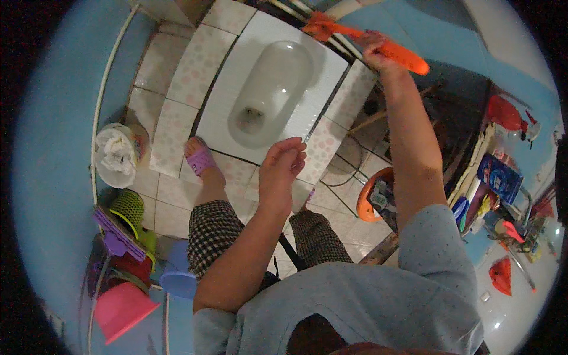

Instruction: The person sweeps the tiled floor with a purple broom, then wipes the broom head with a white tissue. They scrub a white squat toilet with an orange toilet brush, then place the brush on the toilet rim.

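Note:
My right hand (375, 48) grips the long handle of an orange plastic brush (406, 57). The brush's head hangs over the far right corner of a white squat toilet (222, 113), close to the pipes along the wall; it looks slightly blurred. Lower in the view, my left hand (282, 162) hovers above the near edge of the toilet. Its fingers are loosely curled, and nothing shows in them. Inside the bowl, the drain hole (250, 119) looks dark.
White pipes (350, 46) run behind the toilet. A bin with white paper (116, 155) stands left; below it are a purple brush (120, 235), green basket (127, 211) and pink basin (124, 308). An orange-rimmed container (366, 202) sits right, near a cluttered shelf (466, 195).

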`<state>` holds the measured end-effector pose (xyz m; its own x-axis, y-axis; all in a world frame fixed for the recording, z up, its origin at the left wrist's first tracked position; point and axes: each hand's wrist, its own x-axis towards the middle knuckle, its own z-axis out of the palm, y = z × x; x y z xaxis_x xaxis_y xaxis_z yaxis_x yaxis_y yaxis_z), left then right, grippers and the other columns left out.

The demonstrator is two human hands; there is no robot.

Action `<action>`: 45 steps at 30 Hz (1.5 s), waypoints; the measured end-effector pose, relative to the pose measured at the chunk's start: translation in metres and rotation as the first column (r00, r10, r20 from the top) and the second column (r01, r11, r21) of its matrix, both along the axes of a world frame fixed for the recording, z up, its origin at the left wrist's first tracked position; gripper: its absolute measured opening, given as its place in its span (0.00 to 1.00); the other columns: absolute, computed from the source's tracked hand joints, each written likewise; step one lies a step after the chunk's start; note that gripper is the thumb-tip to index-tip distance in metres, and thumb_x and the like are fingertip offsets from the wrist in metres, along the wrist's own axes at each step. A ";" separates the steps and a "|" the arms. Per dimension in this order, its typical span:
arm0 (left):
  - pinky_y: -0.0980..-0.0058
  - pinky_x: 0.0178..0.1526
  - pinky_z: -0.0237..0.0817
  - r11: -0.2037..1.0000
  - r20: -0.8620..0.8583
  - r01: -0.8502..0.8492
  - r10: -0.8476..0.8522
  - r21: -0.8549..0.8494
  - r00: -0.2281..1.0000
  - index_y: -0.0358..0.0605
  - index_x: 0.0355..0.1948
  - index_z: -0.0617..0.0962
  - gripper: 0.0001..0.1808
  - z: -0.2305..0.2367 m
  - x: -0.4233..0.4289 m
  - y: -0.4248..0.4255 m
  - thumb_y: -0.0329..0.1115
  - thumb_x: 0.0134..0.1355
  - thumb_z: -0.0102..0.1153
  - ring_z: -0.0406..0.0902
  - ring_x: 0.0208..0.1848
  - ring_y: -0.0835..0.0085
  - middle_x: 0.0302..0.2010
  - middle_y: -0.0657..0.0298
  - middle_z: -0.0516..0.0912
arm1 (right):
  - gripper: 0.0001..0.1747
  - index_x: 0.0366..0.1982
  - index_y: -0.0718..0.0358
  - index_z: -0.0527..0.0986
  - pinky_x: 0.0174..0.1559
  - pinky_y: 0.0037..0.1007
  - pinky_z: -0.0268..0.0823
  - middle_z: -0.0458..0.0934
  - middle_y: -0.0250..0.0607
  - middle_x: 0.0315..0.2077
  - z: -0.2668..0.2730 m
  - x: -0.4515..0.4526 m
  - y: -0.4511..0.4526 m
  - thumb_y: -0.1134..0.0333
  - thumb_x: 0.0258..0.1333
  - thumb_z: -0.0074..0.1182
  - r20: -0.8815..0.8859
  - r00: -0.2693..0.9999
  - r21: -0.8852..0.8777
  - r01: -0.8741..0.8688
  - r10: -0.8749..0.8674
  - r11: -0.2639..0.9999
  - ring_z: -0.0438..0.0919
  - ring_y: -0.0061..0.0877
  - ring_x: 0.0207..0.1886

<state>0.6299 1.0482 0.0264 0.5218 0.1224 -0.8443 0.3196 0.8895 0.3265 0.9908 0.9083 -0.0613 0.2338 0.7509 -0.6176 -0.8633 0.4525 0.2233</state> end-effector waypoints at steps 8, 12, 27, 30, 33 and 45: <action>0.79 0.47 0.65 1.000 0.029 -0.023 0.023 0.002 0.999 0.44 0.47 0.75 0.13 0.002 0.002 0.002 0.31 0.60 0.52 0.74 0.41 0.79 0.42 0.65 0.79 | 0.09 0.30 0.67 0.67 0.17 0.22 0.67 0.69 0.32 0.16 0.024 -0.001 -0.007 0.67 0.55 0.42 -0.046 0.997 -0.085 0.057 -0.061 0.995 0.72 0.23 0.16; 0.79 0.47 0.65 0.999 0.017 -0.031 0.031 -0.017 0.999 0.43 0.46 0.75 0.13 0.000 0.002 0.001 0.31 0.60 0.52 0.74 0.41 0.79 0.41 0.65 0.79 | 0.11 0.32 0.69 0.67 0.15 0.20 0.66 0.69 0.33 0.16 0.016 0.003 -0.008 0.67 0.56 0.40 -0.008 1.000 -0.121 0.009 -0.010 0.993 0.72 0.23 0.16; 0.79 0.47 0.66 1.000 0.023 -0.002 0.002 0.000 1.000 0.43 0.46 0.75 0.12 -0.001 0.010 -0.003 0.30 0.61 0.51 0.74 0.41 0.79 0.41 0.64 0.78 | 0.08 0.34 0.68 0.65 0.14 0.18 0.64 0.67 0.31 0.17 0.025 -0.003 -0.001 0.70 0.60 0.39 0.092 0.985 -0.141 0.159 -0.147 0.977 0.67 0.20 0.14; 0.79 0.48 0.66 1.000 0.057 -0.030 0.031 -0.008 0.998 0.43 0.46 0.74 0.12 -0.001 0.013 -0.003 0.30 0.61 0.51 0.74 0.41 0.79 0.42 0.64 0.78 | 0.08 0.32 0.68 0.65 0.14 0.18 0.64 0.66 0.30 0.17 0.051 -0.004 0.003 0.69 0.60 0.39 0.075 0.994 -0.304 0.104 -0.085 0.947 0.67 0.20 0.13; 0.80 0.47 0.66 0.999 0.050 -0.037 0.038 -0.013 0.998 0.43 0.46 0.74 0.12 -0.003 0.012 -0.001 0.29 0.60 0.52 0.74 0.41 0.79 0.42 0.64 0.78 | 0.10 0.27 0.66 0.65 0.15 0.20 0.67 0.67 0.32 0.17 0.077 -0.003 -0.007 0.67 0.57 0.38 -0.021 1.000 0.038 0.006 -0.005 0.999 0.68 0.22 0.14; 0.79 0.46 0.66 1.000 0.041 -0.027 0.026 0.006 0.999 0.43 0.46 0.75 0.12 -0.005 0.012 -0.005 0.29 0.60 0.52 0.74 0.40 0.79 0.41 0.64 0.79 | 0.09 0.25 0.64 0.65 0.16 0.21 0.69 0.68 0.33 0.18 0.014 -0.003 0.002 0.65 0.53 0.42 -0.017 0.992 -0.046 0.125 -0.125 0.991 0.70 0.23 0.16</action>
<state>0.6424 1.0428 0.0209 0.5522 0.1423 -0.8215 0.2822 0.8953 0.3448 0.9879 0.9099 -0.0475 0.3119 0.6883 -0.6550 -0.7951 0.5665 0.2167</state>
